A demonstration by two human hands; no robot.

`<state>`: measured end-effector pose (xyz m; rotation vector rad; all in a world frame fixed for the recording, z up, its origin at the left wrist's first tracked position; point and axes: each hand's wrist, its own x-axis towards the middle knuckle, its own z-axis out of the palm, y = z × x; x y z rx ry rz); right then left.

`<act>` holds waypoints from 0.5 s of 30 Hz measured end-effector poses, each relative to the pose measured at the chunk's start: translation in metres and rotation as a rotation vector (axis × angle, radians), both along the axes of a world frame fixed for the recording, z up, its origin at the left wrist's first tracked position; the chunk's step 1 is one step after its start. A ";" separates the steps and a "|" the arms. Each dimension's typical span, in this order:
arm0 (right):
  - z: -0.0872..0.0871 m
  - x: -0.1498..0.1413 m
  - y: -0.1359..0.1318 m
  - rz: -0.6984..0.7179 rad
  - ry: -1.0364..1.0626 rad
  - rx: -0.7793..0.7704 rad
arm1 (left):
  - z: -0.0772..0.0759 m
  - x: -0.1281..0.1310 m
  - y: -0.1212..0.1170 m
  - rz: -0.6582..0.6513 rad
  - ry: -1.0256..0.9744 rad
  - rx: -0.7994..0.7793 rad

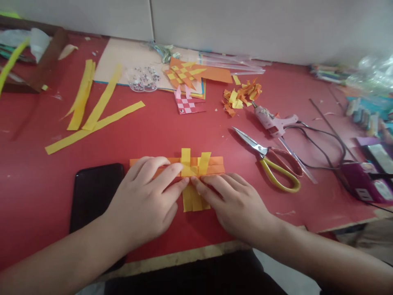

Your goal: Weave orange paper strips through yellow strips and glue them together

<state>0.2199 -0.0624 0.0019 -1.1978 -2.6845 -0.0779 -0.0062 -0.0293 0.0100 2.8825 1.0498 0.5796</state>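
Observation:
On the red table, orange paper strips (216, 164) lie crosswise, woven with upright yellow paper strips (195, 200). My left hand (149, 190) presses the left part of the weave, thumb and fingertips on the paper where the colours meet. From the other side, my right hand (238, 198) has its bent fingers on the weave's lower edge, its fingertips close to the left thumb. Both hands cover part of the strips. A black phone (93, 192) lies beside my left wrist, partly under the forearm. Scissors (267, 157) with red and yellow handles rest right of the weave.
Loose yellow strips (95, 127) lie at the left. A pink woven paper fish (186, 103), an orange paper fish (181, 76), googly eyes (143, 80) and paper scraps (236, 100) sit farther back. A pink glue gun (274, 122) with its cord (333, 167) lies at the right.

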 end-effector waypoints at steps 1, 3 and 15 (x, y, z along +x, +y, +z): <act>0.001 -0.001 -0.001 -0.001 -0.011 0.009 | 0.000 0.000 0.000 0.006 0.007 -0.010; 0.002 -0.002 -0.003 -0.005 -0.015 0.035 | 0.000 -0.001 0.001 0.020 0.016 -0.026; 0.005 0.018 -0.010 -0.154 0.013 0.031 | 0.000 -0.003 -0.001 0.029 0.019 -0.043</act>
